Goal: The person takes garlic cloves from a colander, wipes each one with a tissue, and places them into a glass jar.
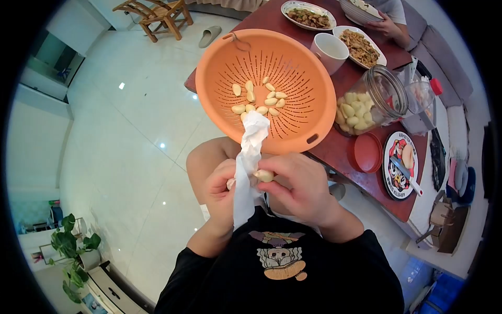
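My right hand (300,188) pinches a peeled garlic clove (265,176) between thumb and fingers, in front of my chest. Close beside it on the left, my left hand (221,187) is closed on a crumpled white paper towel (250,152), which hangs down past my fingers and reaches up over the colander's near edge. Several garlic cloves (271,101) lie in the orange colander (314,104), just beyond my hands. A glass jar (384,94) on the table to the right holds several peeled cloves (355,112).
On the red table (340,157) are a white cup (330,51), two dishes of food (308,18), a red lid (365,152) and a plate (400,178) with a knife (405,171). Another person's hand (386,26) holds a bowl (360,11) at the far side.
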The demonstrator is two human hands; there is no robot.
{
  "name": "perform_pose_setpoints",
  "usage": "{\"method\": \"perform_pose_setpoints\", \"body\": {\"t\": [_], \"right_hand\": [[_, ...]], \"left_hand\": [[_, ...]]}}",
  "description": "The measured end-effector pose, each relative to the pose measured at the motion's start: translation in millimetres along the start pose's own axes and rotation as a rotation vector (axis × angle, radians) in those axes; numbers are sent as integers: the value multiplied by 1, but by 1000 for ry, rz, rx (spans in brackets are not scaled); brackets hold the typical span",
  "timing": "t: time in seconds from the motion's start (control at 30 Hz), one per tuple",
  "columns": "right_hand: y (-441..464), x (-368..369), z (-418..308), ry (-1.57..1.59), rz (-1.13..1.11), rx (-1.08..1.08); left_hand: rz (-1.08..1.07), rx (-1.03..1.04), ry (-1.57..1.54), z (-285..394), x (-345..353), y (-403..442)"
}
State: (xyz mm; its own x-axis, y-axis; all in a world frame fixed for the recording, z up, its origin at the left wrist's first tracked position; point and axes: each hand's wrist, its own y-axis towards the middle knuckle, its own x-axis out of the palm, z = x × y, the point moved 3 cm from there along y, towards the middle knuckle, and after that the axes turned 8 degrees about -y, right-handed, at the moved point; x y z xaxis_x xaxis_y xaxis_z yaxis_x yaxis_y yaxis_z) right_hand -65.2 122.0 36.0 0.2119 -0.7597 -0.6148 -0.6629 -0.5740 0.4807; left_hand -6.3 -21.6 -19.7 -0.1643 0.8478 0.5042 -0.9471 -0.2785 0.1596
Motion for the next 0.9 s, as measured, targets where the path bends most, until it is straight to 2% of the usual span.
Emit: {"method": "perform_pose_setpoints", "body": {"t": [0.1, 0.2, 0.3, 0.4, 0.5, 0.57, 0.67, 0.7, 0.8, 0.87, 0.9], "right_hand": [[3, 2, -5, 25, 45, -104], [1, 4, -7, -93, 47, -176], [0, 3, -8, -125, -64, -224], [-4, 4, -8, -172, -63, -303], [-3, 1, -6, 19, -117, -161], [-2, 1, -5, 145, -100, -50], [-4, 0, -3, 321, -102, 159], [-5, 0, -2, 377, -108, 237], [-12, 3, 4, 517, -51, 292], [-9, -11, 2, 349, -31, 197], [-8, -23, 2, 246, -18, 152]], "left_hand": [[-115, 46, 30, 4, 2, 4], [-49, -140, -144, -2, 0, 3], [-168, -286, -340, -4, -7, 8], [-217, -392, -427, -7, -10, 10], [-48, -484, -520, -4, 0, 5], [-107, -452, -349, -8, -7, 2], [-223, -323, -307, -17, -11, 3], [-196, -389, -396, -19, -12, 6], [-28, -503, -647, -26, -23, 4], [-56, -466, -524, -26, -27, 1], [-159, -397, -328, -23, -26, 0]]}}
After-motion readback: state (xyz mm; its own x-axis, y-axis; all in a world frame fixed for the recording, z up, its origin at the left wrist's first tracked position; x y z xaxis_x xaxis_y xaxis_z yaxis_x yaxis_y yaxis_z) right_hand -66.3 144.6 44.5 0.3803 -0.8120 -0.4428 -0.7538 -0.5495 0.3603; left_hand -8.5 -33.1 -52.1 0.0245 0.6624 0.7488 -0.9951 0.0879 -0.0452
